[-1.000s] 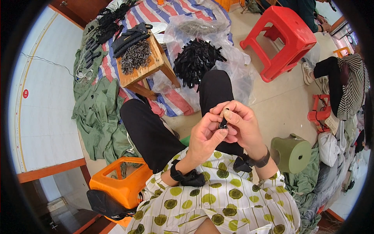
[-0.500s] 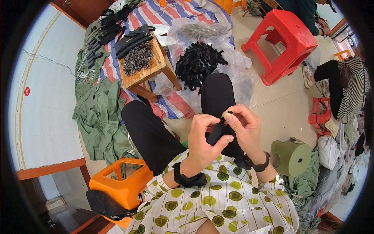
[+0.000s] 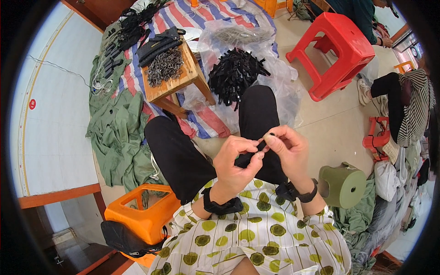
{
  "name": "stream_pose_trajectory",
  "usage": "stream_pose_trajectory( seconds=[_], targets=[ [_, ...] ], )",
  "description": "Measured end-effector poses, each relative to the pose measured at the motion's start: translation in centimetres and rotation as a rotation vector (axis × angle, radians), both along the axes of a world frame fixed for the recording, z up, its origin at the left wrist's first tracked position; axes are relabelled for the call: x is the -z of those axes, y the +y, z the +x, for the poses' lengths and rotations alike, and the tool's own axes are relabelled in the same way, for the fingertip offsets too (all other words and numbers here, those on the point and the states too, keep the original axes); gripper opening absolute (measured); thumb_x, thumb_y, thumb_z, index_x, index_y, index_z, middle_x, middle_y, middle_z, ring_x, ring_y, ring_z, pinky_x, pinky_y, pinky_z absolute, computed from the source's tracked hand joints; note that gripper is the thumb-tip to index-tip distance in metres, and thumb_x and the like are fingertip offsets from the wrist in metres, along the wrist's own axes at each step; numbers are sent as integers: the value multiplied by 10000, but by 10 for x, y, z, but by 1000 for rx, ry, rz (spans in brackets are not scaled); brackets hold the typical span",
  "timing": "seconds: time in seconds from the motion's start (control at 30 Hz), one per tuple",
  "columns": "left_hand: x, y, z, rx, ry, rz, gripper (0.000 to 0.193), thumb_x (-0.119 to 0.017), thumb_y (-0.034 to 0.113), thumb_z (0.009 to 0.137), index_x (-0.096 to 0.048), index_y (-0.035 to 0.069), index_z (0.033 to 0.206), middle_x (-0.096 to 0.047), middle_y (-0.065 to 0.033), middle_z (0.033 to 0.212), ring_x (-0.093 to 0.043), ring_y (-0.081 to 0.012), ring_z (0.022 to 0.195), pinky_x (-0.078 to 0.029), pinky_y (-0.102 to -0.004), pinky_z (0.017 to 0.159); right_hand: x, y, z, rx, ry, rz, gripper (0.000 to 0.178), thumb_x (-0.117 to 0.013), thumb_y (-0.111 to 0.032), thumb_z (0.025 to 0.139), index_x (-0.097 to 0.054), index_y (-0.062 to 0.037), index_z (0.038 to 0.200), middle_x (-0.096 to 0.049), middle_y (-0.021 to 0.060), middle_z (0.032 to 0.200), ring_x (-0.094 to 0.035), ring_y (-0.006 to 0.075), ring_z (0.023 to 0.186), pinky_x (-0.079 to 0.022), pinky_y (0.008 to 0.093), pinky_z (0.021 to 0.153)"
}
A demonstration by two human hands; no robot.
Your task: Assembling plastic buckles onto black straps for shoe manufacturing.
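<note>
A short black strap point(image 3: 261, 146) is stretched between my two hands above my lap. My left hand point(image 3: 236, 158) pinches one end between thumb and index finger, its other fingers curled. My right hand point(image 3: 288, 149) grips the opposite end, with the thumb on top. Part of the strap is hidden by the fingers, and any small fitting on it is too small to make out. Beyond my knees lies a heap of similar black strap pieces point(image 3: 236, 75) on clear plastic. Small metal clasps point(image 3: 164, 68) are piled on a wooden stool point(image 3: 172, 91).
A black pouch point(image 3: 158, 46) lies behind the clasps. Striped sheeting point(image 3: 215, 123) and green cloth point(image 3: 114, 137) cover floor. Orange point(image 3: 151, 220), red point(image 3: 339, 50) and green point(image 3: 348, 183) plastic stools stand around me. Other people sit at the right, one in a striped top point(image 3: 415, 105).
My left thumb has closed toward its index finger, and that hand has shifted slightly left and down. More of the strap now shows between the hands.
</note>
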State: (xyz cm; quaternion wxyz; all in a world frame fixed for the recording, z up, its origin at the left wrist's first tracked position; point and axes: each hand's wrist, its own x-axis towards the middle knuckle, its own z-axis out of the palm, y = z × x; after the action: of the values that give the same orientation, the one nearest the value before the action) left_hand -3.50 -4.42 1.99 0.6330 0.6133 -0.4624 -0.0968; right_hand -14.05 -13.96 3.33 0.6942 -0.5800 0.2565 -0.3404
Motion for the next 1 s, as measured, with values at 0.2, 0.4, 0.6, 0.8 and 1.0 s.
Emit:
stream_pose_trajectory(
  seconds=[0.2,0.4,0.6,0.8,1.0],
  targets=[
    [-6,-2,-10,17,309,-48,250,-690,-57,656,-553,37,842,-590,-117,888,-600,-201,789,-481,-271,659,0,-5,-3,-17,-59,20,103,-625,-77,842,-617,13,892,-608,25,765,-591,85,666,-479,206,612],
    [0,-1,-2,30,-25,-45,277,-723,-10,661,-569,45,884,-564,-101,857,-554,-198,759,-465,-280,648,4,-9,-5,-11,-38,24,104,-632,-74,836,-622,16,888,-612,32,775,-593,89,654,-481,209,606],
    [-5,0,-3,84,29,-2,258,-695,-6,709,-564,50,924,-551,-77,852,-537,-168,732,-447,-262,632,9,-11,-6,-18,-51,32,94,-629,-65,834,-624,14,885,-618,37,787,-590,90,650,-480,211,600],
    [3,6,-5,313,339,137,211,-582,-11,841,-450,13,1003,-484,-67,910,-552,-103,664,-467,-214,583,9,-11,-7,-4,-47,32,91,-629,-67,834,-628,14,877,-617,34,779,-582,84,652,-475,208,598],
    [-3,6,-2,394,466,183,205,-565,-44,835,-428,11,977,-489,-67,883,-574,-114,663,-476,-228,576,7,-11,-8,-26,-36,35,84,-636,-56,827,-632,13,876,-614,29,776,-571,75,648,-470,201,595]
  ],
)
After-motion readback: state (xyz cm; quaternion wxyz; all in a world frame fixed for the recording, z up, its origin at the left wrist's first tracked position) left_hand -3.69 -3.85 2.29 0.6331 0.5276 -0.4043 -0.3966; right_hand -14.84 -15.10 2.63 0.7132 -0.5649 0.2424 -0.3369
